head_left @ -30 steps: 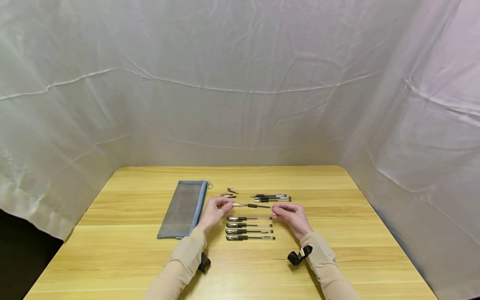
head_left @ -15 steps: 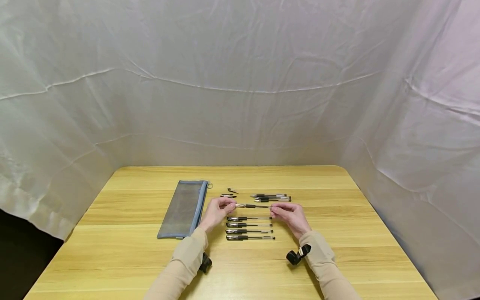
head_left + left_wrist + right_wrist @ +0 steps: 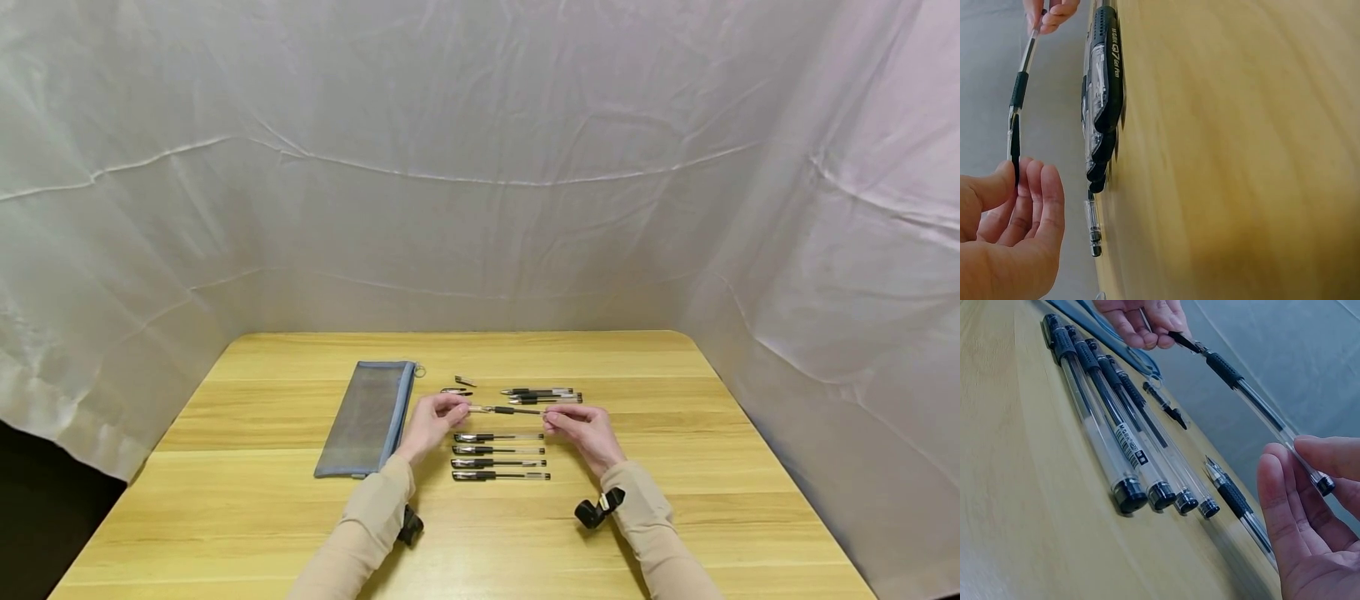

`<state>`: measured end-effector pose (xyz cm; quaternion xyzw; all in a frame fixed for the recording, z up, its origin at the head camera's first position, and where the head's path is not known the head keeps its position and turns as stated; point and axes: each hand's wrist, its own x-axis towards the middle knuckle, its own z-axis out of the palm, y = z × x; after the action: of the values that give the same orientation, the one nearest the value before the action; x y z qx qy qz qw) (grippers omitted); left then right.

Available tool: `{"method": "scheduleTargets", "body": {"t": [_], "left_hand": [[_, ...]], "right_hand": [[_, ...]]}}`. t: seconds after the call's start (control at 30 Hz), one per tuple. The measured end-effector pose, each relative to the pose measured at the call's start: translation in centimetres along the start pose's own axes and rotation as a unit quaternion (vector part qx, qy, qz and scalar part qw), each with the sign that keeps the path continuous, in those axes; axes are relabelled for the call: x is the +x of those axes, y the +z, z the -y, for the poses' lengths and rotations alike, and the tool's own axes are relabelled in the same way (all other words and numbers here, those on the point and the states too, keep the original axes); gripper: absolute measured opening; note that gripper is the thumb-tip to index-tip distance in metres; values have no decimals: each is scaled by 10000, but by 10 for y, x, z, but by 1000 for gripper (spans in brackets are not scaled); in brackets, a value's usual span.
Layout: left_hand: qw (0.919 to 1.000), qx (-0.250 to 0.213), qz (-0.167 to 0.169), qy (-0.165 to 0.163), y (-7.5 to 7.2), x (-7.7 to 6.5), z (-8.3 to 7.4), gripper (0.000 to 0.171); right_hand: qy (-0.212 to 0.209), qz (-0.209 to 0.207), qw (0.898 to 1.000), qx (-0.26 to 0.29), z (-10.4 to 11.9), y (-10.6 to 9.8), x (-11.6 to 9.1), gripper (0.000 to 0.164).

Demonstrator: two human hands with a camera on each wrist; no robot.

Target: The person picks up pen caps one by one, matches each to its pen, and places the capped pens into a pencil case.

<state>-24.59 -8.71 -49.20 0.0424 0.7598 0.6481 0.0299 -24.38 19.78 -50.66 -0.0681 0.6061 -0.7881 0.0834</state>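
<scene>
Between both hands a clear gel pen (image 3: 504, 410) with a black rubber grip is held level above the table. My left hand (image 3: 431, 427) pinches a clear pen cap (image 3: 1014, 140) with a black clip, its mouth right at the pen's tip. At the other end, my right hand (image 3: 588, 435) pinches the barrel near its black end plug (image 3: 1324, 484) between thumb and fingers. Below the held pen, several capped gel pens (image 3: 487, 462) lie in a row, side by side. Behind it are uncapped gel pens (image 3: 543, 400), tips pointing left.
A blue-edged mesh zip pouch (image 3: 363, 421) lies flat left of the pens, its pull ring toward the back. Loose pen caps (image 3: 465, 382) sit behind my left hand. The wooden table (image 3: 675, 533) is enclosed by a pale curtain (image 3: 480, 208).
My hands came slightly closer together half a second ago, with the cap further over the pen's tip. Now they are a little apart again, the tip at the cap's mouth.
</scene>
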Motion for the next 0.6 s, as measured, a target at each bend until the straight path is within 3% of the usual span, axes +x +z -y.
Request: {"method": "scheduleTargets", "body": {"t": [0.33,0.6], "left_hand": [[9998,173,139,-14,1,-1,-2,19],[9993,291,226,-26,1,-3,-4,19]], "right_hand": [[145,-57,9999,-27,2,3,0,31],[209,22,9997,-114,3,6,0,41]]}}
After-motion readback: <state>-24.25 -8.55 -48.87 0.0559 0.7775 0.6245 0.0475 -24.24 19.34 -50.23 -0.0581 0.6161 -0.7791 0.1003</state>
